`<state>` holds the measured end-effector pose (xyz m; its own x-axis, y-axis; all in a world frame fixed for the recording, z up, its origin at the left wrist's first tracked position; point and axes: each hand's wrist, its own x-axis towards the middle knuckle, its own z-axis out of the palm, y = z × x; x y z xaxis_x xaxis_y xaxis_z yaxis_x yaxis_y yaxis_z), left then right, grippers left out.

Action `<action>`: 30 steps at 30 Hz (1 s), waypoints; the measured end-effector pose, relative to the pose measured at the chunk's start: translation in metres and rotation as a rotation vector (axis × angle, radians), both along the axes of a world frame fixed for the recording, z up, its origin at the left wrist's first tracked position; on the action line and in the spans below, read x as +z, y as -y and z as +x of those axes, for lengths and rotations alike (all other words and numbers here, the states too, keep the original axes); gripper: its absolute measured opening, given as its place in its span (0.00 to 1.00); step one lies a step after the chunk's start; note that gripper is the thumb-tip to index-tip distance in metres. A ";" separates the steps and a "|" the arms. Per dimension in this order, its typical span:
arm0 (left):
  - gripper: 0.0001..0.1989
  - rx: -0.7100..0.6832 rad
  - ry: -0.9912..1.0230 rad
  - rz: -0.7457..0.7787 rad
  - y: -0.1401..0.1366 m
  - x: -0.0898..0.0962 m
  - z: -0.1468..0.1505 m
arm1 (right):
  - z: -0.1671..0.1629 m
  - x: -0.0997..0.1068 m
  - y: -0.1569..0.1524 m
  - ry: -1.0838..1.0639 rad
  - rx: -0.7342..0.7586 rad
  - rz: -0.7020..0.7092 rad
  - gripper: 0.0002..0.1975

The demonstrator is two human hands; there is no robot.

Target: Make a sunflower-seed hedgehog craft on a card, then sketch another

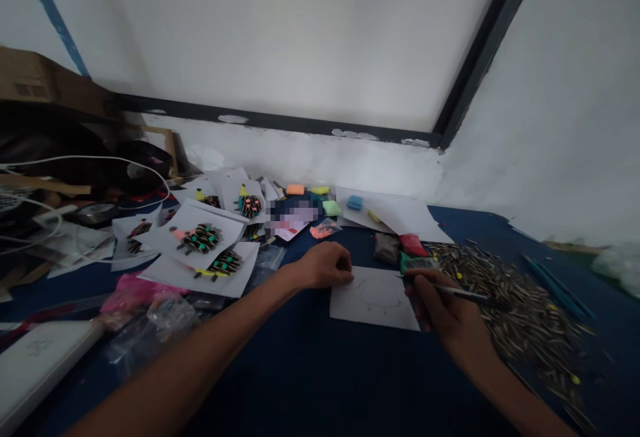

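A white sheet of paper [373,314] lies on the dark blue table, with a faint oval outline and small marks drawn on it. My right hand [445,310] is closed around a pen [467,293], its tip over the upper right part of the sheet. My left hand [325,265] has its fingers curled down on the sheet's upper left corner, holding it against the table. Just beyond the sheet are small packets of modelling clay: a brown one [387,248], a red one [413,245] and a green one [407,263].
Striped seeds [525,310] are heaped at the right beside blue tweezers [557,287]. Finished hedgehog pictures [200,240] overlap at the left. A phone [295,220], more clay packets [331,208] and plastic bags [170,317] lie around. A white box [45,370] stands front left.
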<state>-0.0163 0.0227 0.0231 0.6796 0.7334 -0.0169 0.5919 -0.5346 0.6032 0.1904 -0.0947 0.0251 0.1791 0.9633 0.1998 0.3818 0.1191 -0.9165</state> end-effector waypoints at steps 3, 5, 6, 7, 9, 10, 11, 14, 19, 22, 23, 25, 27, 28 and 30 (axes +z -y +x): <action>0.06 -0.005 0.015 -0.033 0.000 -0.001 0.000 | -0.001 0.008 0.001 0.009 -0.026 0.000 0.21; 0.07 -0.001 0.034 -0.040 -0.001 -0.003 -0.001 | -0.001 0.014 0.001 0.007 -0.044 0.000 0.23; 0.09 0.001 0.050 -0.034 -0.001 -0.004 -0.002 | -0.001 0.017 0.001 0.007 -0.052 0.000 0.24; 0.10 0.003 0.065 -0.022 -0.002 -0.005 -0.002 | -0.002 0.019 0.001 0.009 -0.059 0.001 0.24; 0.12 0.009 0.082 -0.004 -0.003 -0.006 -0.002 | -0.002 0.020 0.002 0.014 -0.058 0.005 0.24; 0.12 0.012 0.082 -0.005 -0.003 -0.007 -0.002 | -0.002 0.020 0.002 0.016 -0.055 0.006 0.23; 0.12 0.015 0.076 -0.013 -0.003 -0.007 -0.002 | -0.002 0.018 0.002 0.019 -0.050 0.004 0.23; 0.11 0.028 0.062 -0.042 -0.003 -0.005 -0.001 | -0.001 0.012 0.002 0.031 -0.027 -0.013 0.22; 0.12 0.033 0.019 -0.013 -0.004 -0.002 0.000 | 0.001 0.002 -0.001 0.042 -0.004 -0.022 0.20; 0.10 0.013 0.005 -0.015 -0.004 -0.002 0.000 | 0.003 -0.002 -0.001 0.062 0.028 -0.036 0.19; 0.10 0.004 0.003 -0.026 -0.004 -0.002 0.000 | 0.003 -0.003 0.000 0.063 0.038 -0.039 0.19; 0.08 -0.007 0.000 -0.043 -0.004 -0.003 0.000 | 0.003 -0.003 0.001 0.064 0.056 -0.046 0.19; 0.08 -0.013 0.008 -0.049 -0.004 -0.004 0.000 | 0.002 -0.003 0.002 0.074 0.063 -0.058 0.18; 0.08 -0.014 0.018 -0.050 -0.004 -0.005 0.000 | 0.000 -0.002 0.002 0.081 0.059 -0.063 0.18; 0.09 -0.018 0.051 -0.050 -0.005 -0.006 -0.001 | -0.002 -0.001 0.002 0.094 0.049 -0.073 0.18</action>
<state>-0.0174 0.0275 0.0171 0.6938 0.7199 -0.0187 0.5504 -0.5132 0.6585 0.1883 -0.0969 0.0238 0.1147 0.9831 0.1423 0.4619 0.0740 -0.8838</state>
